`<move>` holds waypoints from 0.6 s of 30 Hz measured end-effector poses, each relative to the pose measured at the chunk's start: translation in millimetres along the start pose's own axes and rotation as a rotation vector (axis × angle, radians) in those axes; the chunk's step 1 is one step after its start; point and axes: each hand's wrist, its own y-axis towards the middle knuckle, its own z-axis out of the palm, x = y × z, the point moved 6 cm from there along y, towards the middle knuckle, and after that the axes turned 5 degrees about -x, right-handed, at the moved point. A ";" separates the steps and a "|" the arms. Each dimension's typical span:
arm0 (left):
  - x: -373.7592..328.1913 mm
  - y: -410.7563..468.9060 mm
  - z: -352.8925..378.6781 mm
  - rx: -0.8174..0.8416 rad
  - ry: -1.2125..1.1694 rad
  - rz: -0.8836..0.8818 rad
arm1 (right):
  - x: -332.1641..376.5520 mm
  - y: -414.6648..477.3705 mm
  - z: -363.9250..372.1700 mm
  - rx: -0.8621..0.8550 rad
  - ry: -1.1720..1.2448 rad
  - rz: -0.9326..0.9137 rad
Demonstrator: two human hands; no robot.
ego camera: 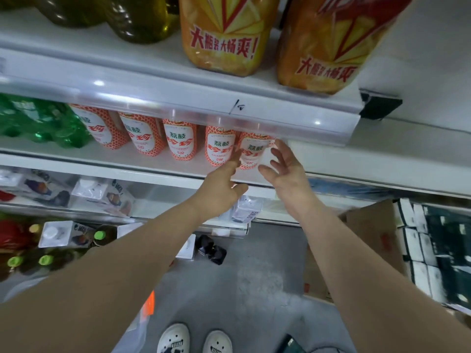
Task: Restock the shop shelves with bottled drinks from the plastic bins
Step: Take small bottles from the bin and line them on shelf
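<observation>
Surface: white metal shelf [127,169], grey concrete floor [242,289] below.
Bottle: red-and-white labelled plastic bottle [251,152], shelf's right end.
Left hand [221,184]: grip apart, fingertips touching bottle.
Right hand [285,174]: grip apart, beside bottle.
Around: brown cardboard box [369,230] below shelf.

The left hand [219,186] and right hand [289,180] flank the rightmost red-patterned bottle [252,150] on the shelf [102,163].

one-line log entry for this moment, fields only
step: seating bottle in row (likely) | left hand: fingers on rightmost lychee bottle | right hand: open, beside it | spot: right end, middle shelf
</observation>
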 end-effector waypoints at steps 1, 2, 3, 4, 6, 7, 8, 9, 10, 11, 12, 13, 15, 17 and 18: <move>-4.6 -6.9 -3.5 -0.024 0.014 0.003 | -1.1 -11.1 -2.0 0.014 -0.020 0.006; -10.5 -15.8 -6.5 -0.041 0.017 0.010 | -0.9 -23.9 -4.6 0.029 -0.047 0.007; -15.7 -23.9 -9.3 -0.051 0.018 0.020 | 0.0 -35.7 -6.6 0.042 -0.079 0.003; -24.6 -35.0 -12.9 -0.057 0.019 0.030 | 4.7 -50.3 -10.1 0.057 -0.111 0.001; -42.0 -57.4 -21.2 -0.067 0.025 0.054 | 15.6 -76.7 -15.7 0.095 -0.158 0.002; -52.8 -71.7 -26.4 -0.072 0.024 0.065 | 24.1 -92.3 -18.4 0.114 -0.171 0.002; -63.8 -85.9 -32.2 -0.077 0.021 0.069 | 34.5 -107.2 -20.7 0.133 -0.180 -0.010; -74.7 -100.3 -37.3 -0.085 0.020 0.074 | 45.1 -121.7 -23.1 0.148 -0.200 -0.028; -85.5 -114.5 -43.1 -0.097 0.020 0.078 | 56.0 -134.4 -25.2 0.161 -0.214 -0.048; -95.9 -129.2 -48.8 -0.110 0.018 0.082 | 67.8 -147.2 -26.9 0.172 -0.225 -0.066; -105.8 -144.0 -54.7 -0.123 0.011 0.086 | 79.9 -159.9 -28.1 0.182 -0.222 -0.077; -115.5 -157.7 -61.0 -0.138 0.002 0.090 | 93.5 -171.7 -28.8 0.195 -0.222 -0.088; -131.8 -186.1 -75.1 -0.164 -0.020 0.087 | 120.6 -195.0 -28.0 0.225 -0.248 -0.129; -146.7 -212.9 -92.6 -0.213 -0.031 0.089 | 146.9 -215.6 -25.2 0.255 -0.274 -0.173; -153.5 -226.6 -102.9 -0.240 -0.029 0.094 | 160.1 -225.2 -22.2 0.270 -0.278 -0.193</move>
